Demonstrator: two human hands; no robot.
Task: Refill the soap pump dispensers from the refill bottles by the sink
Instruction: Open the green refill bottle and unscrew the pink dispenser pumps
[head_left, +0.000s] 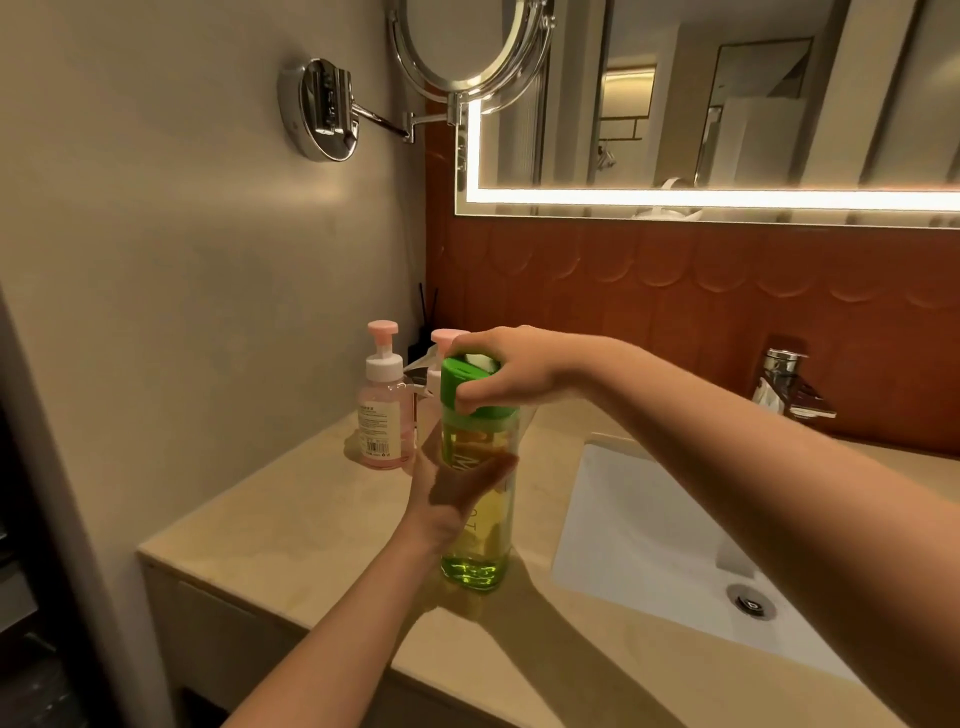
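Head view, closest in: the left hand (452, 493) wraps around the middle of the yellow-green refill bottle (480, 561), thumb across its front, holding it upright with its base down at the beige counter (311, 545), just left of the white sink (649, 530). Up top, the right hand (511, 369) reaches over and grips the green cap (460, 376), fingers curled round it. Just behind stands a pink pump dispenser (382, 410), and a second pink pump head (441, 338) peeks out behind the cap. Further back, a chrome faucet (784, 384) and a lit wall mirror (727, 104).
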